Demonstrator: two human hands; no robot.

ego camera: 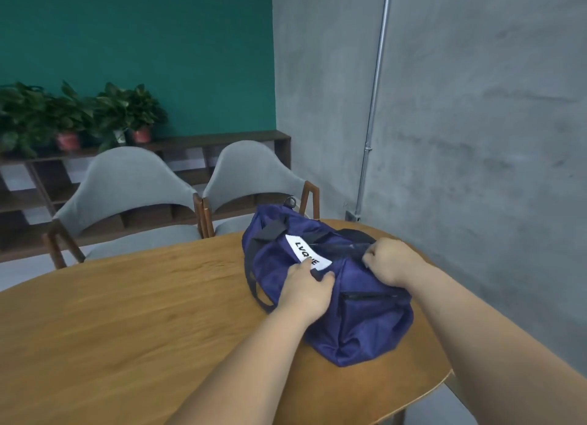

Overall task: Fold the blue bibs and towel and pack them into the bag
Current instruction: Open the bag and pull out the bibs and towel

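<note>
A dark blue duffel bag [359, 323] with black straps and a white label lies on the right part of the round wooden table [127, 313]. My left hand [306, 289] grips the bag's fabric just below the label. My right hand [389, 259] is closed on the bag's top near the zipper line. No bibs or towel are visible; the bag's inside is hidden.
Two grey chairs [127, 186] with wooden frames stand at the table's far side. Behind them a low dark shelf [178, 151] carries potted plants [73, 116]. A grey concrete wall [476, 138] with a metal pipe runs close on the right.
</note>
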